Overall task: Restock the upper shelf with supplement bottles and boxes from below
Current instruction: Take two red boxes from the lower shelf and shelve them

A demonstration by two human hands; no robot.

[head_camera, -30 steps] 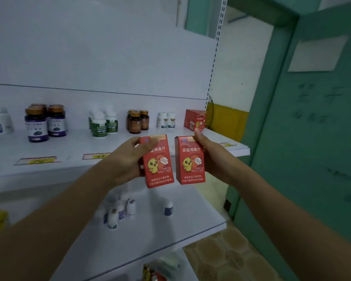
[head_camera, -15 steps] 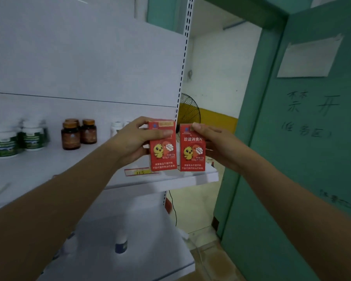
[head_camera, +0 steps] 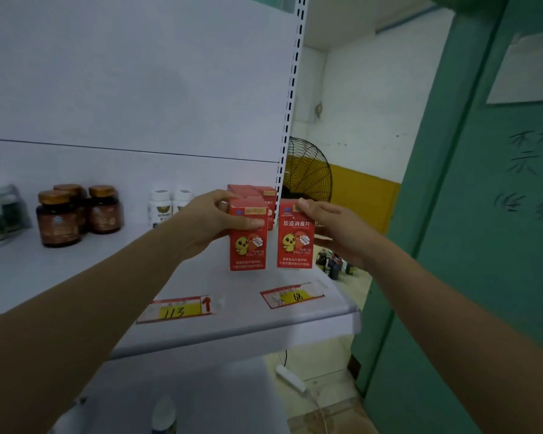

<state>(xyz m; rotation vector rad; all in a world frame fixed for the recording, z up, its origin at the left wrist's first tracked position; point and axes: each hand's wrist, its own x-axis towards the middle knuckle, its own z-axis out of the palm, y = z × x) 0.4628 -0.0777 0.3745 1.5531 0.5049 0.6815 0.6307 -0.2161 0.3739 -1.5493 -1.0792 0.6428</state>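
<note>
Reaching over upper shelf (head_camera: 101, 277), left hand (head_camera: 208, 224) curled round left box (head_camera: 247, 245), right hand (head_camera: 334, 228) round right box (head_camera: 295, 242).

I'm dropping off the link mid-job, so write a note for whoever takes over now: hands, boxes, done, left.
Left hand grips the left red box; right hand grips the right red box.
Both are upright at the right end of the upper shelf, before the stocked red boxes; contact with the shelf unclear.
Done: both raised.
Left: set down, release, fetch the bottle below.
</note>
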